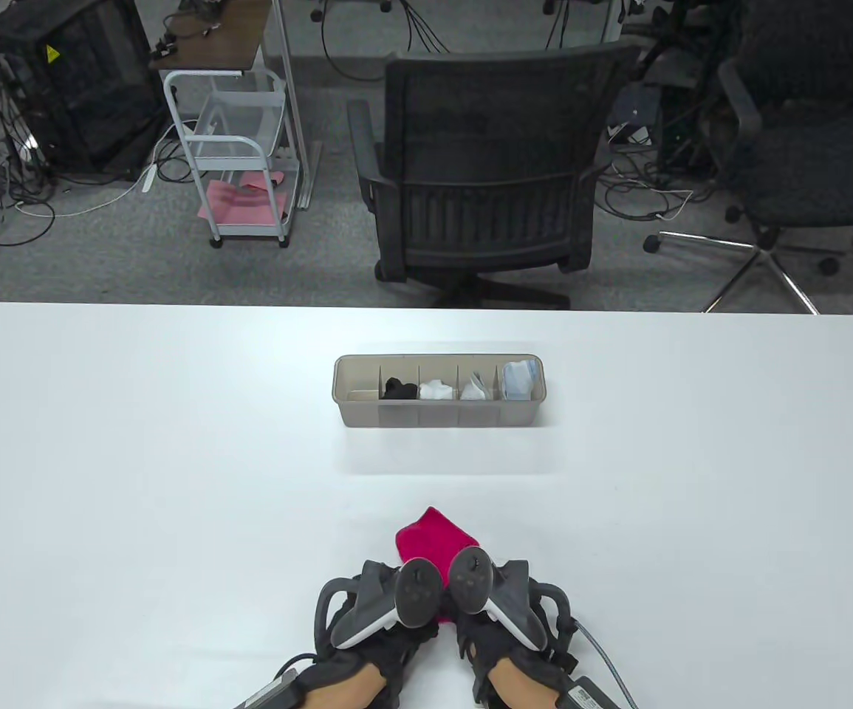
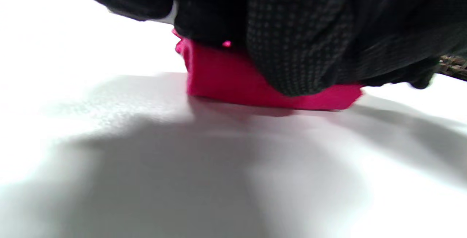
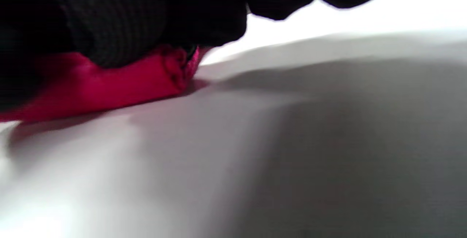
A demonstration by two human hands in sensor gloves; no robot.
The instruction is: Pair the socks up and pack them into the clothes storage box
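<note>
Pink sock [image 1: 435, 538] points far-left; both hands on it, grip apparently pinching.

One storage box [image 1: 439, 413], four packed sock bundles, one red sock bundle [image 1: 435, 539], two hands.

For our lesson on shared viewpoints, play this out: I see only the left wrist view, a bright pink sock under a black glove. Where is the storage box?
Observer: The translucent grey plastic storage box sits mid-table, beyond the bright pink fabric sock and apart from it.
Operator: Any room left in it?
Observer: Yes. Its leftmost compartment looks empty; the other four hold socks.
Operator: What is the right hand doing?
Observer: The right hand rests on the same pink sock, close beside the left hand.
</note>
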